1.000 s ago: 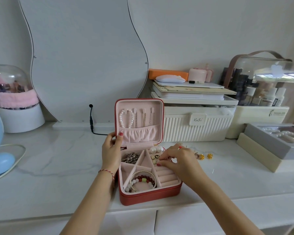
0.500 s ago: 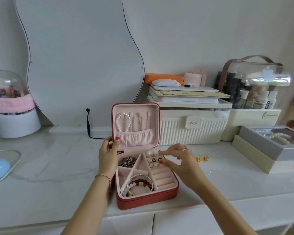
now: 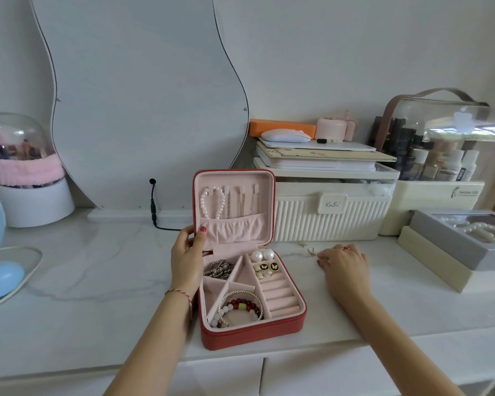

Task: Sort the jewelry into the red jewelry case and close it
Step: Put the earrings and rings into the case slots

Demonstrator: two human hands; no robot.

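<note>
Head view: the red jewelry case [image 3: 252, 334] stands open near the desk's [image 3: 97, 281] front edge. The left hand [image 3: 187, 260] grips the upright lid's left edge. The right hand [image 3: 344, 265], fingers curled, rests on the desk right of the case beside small gold earrings [image 3: 310, 250]; whether it holds anything cannot be told.

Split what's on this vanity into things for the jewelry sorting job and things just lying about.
Job: open red jewelry case; small gold earrings on the white marble counter; left hand holding the lid; right hand reaching.

Lying about: wavy mirror; ribbed white box; clear cosmetics bag.
</note>
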